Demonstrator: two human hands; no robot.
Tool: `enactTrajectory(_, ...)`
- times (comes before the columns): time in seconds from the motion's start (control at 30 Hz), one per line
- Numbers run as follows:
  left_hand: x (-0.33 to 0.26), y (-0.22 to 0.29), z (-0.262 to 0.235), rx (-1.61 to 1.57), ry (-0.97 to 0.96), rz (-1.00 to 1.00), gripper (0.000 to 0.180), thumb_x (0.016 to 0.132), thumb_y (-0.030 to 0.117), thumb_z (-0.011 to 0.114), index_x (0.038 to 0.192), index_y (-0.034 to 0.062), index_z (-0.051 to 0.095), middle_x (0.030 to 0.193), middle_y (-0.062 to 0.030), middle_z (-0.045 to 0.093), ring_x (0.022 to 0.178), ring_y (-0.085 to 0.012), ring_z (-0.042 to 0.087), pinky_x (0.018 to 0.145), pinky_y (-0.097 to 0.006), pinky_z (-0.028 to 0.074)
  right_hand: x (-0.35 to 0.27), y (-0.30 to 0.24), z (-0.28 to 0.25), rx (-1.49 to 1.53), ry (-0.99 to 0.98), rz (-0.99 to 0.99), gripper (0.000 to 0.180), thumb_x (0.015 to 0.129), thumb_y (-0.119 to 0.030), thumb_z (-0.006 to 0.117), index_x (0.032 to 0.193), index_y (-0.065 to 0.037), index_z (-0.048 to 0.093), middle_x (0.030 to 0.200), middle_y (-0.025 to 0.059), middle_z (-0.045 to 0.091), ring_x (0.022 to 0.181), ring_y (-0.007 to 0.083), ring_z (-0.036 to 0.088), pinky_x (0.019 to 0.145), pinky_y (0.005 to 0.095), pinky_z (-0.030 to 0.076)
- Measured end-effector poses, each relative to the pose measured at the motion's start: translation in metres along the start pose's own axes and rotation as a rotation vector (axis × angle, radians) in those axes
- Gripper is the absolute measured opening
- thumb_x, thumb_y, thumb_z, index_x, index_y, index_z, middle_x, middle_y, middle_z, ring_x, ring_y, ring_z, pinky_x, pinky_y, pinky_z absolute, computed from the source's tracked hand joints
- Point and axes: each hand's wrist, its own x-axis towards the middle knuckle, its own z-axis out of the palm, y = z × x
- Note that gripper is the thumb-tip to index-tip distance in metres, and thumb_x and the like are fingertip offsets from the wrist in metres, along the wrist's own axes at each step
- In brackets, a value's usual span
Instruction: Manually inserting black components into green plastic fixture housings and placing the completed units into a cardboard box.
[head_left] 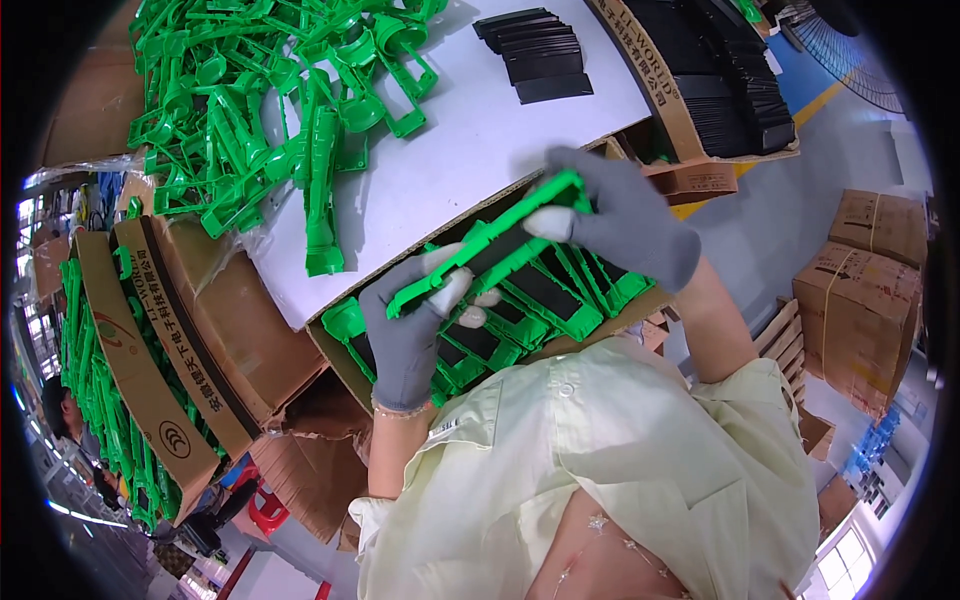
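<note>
Held up in front of me is a long green plastic frame (487,238) with a black strip along its inner side. My left hand (400,335), in a grey glove with pale fingertips, grips its lower left end. The upper right end is pinched by my gloved right hand (635,215), thumb on the near side. Below the frame stands an open cardboard box (345,362) holding several similar green frames (570,312) with black strips in them. My hands and the held frame hide part of that box.
Loose green plastic parts (325,140) lie heaped on the white tabletop (440,150). A fanned stack of black strips (545,60) lies beyond my hands. At the upper right, a carton (655,85) holds more black strips. Green pieces fill a carton (150,350) at left. Closed cartons (855,310) stand right.
</note>
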Motion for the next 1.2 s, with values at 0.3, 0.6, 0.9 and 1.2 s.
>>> enactTrajectory(0.3, -0.025, 0.008, -0.031, 0.089, -0.014, -0.146, 0.023, 0.083, -0.004, 0.061, 0.106, -0.0057, 0.060, 0.096, -0.0106, 0.063, 0.076, -0.0217, 0.068, 0.059, -0.024, 0.056, -0.025, 0.029, 0.029, -0.173, -0.342, 0.062, 0.022, 0.076, -0.013, 0.069, 0.093, -0.002, 0.060, 0.071, 0.0044, 0.060, 0.060, 0.0066, 0.055, 0.054, 0.0197, 0.043)
enactTrajectory(0.6, -0.042, 0.078, -0.145, 0.771, -0.003, -0.419, 0.015, 0.079, 0.000, 0.060, 0.094, -0.0012, 0.060, 0.071, -0.0052, 0.062, 0.059, -0.0095, 0.059, 0.050, -0.022, 0.046, -0.010, 0.025, 0.013, 0.241, -0.263, 0.155, 0.047, 0.082, -0.016, 0.064, 0.124, -0.001, 0.047, 0.087, 0.0027, 0.060, 0.070, 0.0030, 0.050, 0.064, 0.0187, 0.042)
enactTrajectory(0.9, 0.039, 0.060, -0.136, 1.303, 0.395, 0.157, 0.051, 0.067, 0.027, 0.079, 0.111, 0.0065, 0.062, 0.095, -0.0113, 0.067, 0.084, -0.0271, 0.065, 0.076, -0.037, 0.051, 0.021, 0.037, -0.016, -0.074, -0.069, 0.193, 0.039, 0.082, -0.021, 0.066, 0.115, -0.004, 0.057, 0.081, -0.0011, 0.056, 0.071, 0.0037, 0.047, 0.065, 0.0193, 0.040)
enactTrajectory(1.2, 0.077, 0.032, -0.123, 2.086, -0.189, 0.876, 0.044, 0.070, 0.005, 0.058, 0.113, 0.0150, 0.059, 0.128, -0.0065, 0.048, 0.127, -0.0306, 0.038, 0.100, -0.046, 0.036, 0.067, 0.077, -0.045, -0.324, 0.128, 0.060, 0.031, 0.082, -0.025, 0.068, 0.109, -0.010, 0.063, 0.085, 0.0012, 0.062, 0.076, 0.0095, 0.056, 0.072, 0.0237, 0.046)
